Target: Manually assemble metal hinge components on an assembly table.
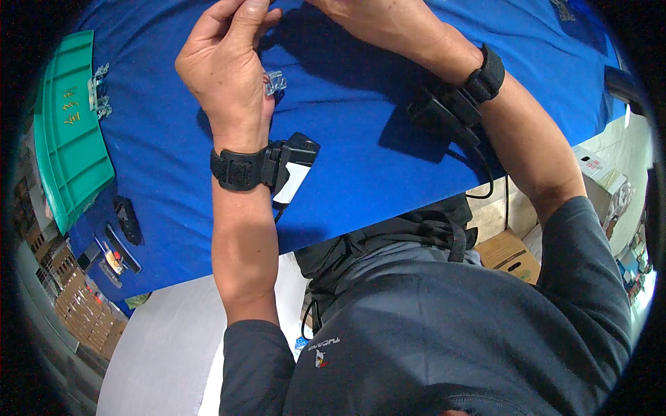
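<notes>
My left hand is raised over the blue cloth at the top of the head view, fingers bent and thumb pressed towards the index finger. Against its palm side, a small clear plastic piece sticks out, apparently held by the curled fingers. Whatever the thumb and fingertip pinch is cut off by the upper edge. My right hand reaches in from the right to the same edge, near the left fingertips. Its fingers lie outside the picture, so I cannot see what they hold.
A green plastic tray stands at the left on the blue cloth, several clear pieces beside it. Nearer me lie a black object and small tools. Black devices with cables are strapped to both wrists. A cardboard box is below.
</notes>
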Demonstrator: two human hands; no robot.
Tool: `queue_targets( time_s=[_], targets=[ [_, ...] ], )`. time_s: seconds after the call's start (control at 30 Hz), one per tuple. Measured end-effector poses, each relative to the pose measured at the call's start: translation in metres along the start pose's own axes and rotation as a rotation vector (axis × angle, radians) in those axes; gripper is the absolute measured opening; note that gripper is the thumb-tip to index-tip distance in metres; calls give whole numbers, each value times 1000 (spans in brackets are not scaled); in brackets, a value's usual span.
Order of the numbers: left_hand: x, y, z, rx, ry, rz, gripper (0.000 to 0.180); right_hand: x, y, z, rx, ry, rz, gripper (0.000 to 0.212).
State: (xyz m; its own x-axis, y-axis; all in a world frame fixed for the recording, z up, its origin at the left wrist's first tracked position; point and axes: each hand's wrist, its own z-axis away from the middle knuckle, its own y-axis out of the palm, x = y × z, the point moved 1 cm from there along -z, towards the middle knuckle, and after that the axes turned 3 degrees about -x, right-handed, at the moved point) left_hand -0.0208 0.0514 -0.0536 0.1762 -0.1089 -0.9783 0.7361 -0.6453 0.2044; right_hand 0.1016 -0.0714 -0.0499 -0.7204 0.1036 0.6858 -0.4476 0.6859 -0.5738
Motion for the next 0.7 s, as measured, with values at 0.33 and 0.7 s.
queue_targets(
  time_s=[0.33, 0.7],
  targets=[
    [0, 0, 0, -6, 4, 14, 17, 6, -4, 1, -50, 8, -110, 20],
    [0, 0, 0, -22, 0, -11, 16, 7, -4, 0, -24, 16, -136, 20]
  ],
)
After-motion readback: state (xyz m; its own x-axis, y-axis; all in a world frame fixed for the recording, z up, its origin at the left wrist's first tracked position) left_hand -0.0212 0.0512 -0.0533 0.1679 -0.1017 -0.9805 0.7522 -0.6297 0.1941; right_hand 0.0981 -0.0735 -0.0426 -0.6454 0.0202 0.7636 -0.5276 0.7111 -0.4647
